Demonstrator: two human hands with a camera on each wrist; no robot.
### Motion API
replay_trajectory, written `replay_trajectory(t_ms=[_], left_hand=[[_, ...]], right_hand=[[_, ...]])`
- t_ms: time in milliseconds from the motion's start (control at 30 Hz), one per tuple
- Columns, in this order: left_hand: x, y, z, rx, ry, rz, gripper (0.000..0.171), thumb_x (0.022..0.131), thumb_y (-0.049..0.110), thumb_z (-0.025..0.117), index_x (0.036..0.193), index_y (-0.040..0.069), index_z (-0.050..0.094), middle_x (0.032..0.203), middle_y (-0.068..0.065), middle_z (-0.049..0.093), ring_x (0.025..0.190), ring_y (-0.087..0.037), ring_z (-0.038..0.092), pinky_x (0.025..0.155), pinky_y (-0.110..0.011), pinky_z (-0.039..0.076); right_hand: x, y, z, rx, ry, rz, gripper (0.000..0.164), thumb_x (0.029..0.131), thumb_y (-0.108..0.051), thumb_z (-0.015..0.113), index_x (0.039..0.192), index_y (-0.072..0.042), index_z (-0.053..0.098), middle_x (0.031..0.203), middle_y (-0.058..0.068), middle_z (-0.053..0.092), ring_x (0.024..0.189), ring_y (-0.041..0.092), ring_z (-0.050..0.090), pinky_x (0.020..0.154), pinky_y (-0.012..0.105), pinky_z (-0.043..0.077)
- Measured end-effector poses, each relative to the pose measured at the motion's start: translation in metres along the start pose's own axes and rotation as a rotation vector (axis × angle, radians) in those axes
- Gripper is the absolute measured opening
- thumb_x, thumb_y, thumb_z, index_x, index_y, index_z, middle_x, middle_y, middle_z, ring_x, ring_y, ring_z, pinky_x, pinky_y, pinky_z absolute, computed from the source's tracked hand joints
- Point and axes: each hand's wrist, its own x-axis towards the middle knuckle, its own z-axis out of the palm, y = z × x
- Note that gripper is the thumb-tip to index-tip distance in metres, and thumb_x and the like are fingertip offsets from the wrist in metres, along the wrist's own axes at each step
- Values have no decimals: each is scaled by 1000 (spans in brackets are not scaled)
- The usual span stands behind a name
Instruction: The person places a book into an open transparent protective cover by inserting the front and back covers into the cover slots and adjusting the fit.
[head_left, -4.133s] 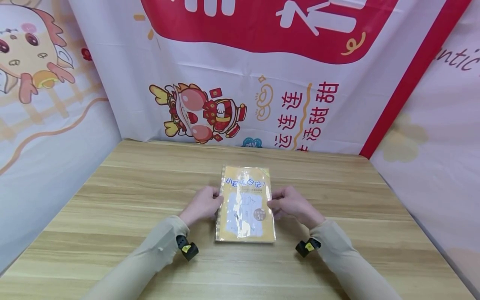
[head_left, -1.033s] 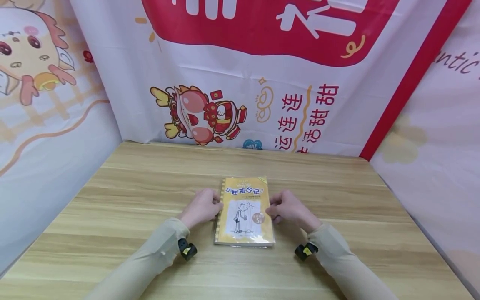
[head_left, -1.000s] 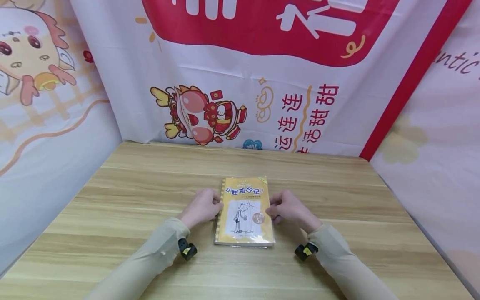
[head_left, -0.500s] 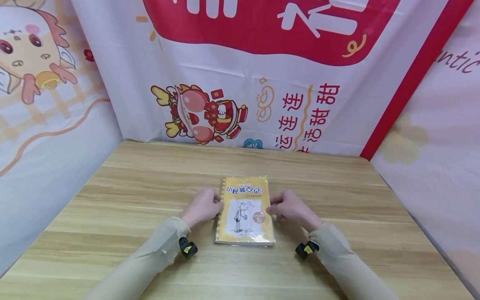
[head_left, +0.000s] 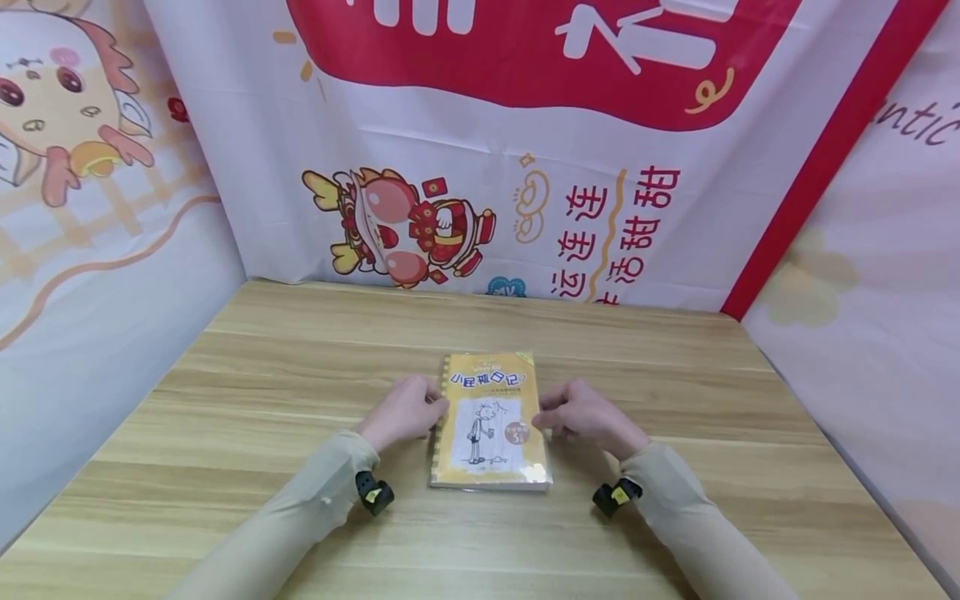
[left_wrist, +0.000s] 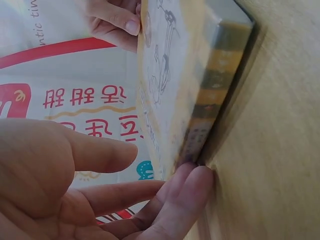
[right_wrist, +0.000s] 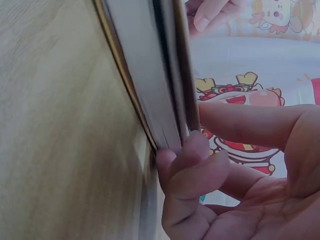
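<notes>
A yellow book (head_left: pixel 465 454) in a clear plastic cover lies face up in the middle of the head view, its striped spine on the left. My left hand (head_left: pixel 405 411) touches it from the left. In the left wrist view its fingertips (left_wrist: pixel 192 187) rest on the spine, while the thumb stands apart from the front cover. On the opposite side my right hand (head_left: pixel 588 417) grips the edge. The right wrist view shows its fingers (right_wrist: pixel 197 170) curled at the page edge (right_wrist: pixel 142 65) and its thumb at the front cover, which gapes slightly from the pages.
The wooden table (head_left: pixel 300 333) extends around the book. A printed cloth (head_left: pixel 450 125) hangs behind its far edge, with further cloth walls on the left (head_left: pixel 112 275) and right (head_left: pixel 862 350). Each wrist wears a black camera strap.
Compared with about four seconds ago, the book's far edge has come down and nearer, and the glare on its cover has lessened. Over the last second, book and hands have barely shifted.
</notes>
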Motion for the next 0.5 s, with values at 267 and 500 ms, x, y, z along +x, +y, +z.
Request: replay_trajectory(t_ms=[267,500], left_hand=[[0,-1,-1,5,-12,5,21,94,17,56,77,4,60,65,-5,56,49,-11,47,43,-21,38],[-1,1,-4,52,-31,-9,21,94,22,57,79,8,63,61,-1,50,49,-11,42,44,-21,33]], right_hand=[[-2,-2,1,1,-3,9,32,80,-15,73,110,-8,69,90,4,67,59,15,51,52,24,41],[-2,-1,1,-3,-16,11,30,82,-19,72,110,-8,69,86,5,66,59,15,52,53,25,43]])
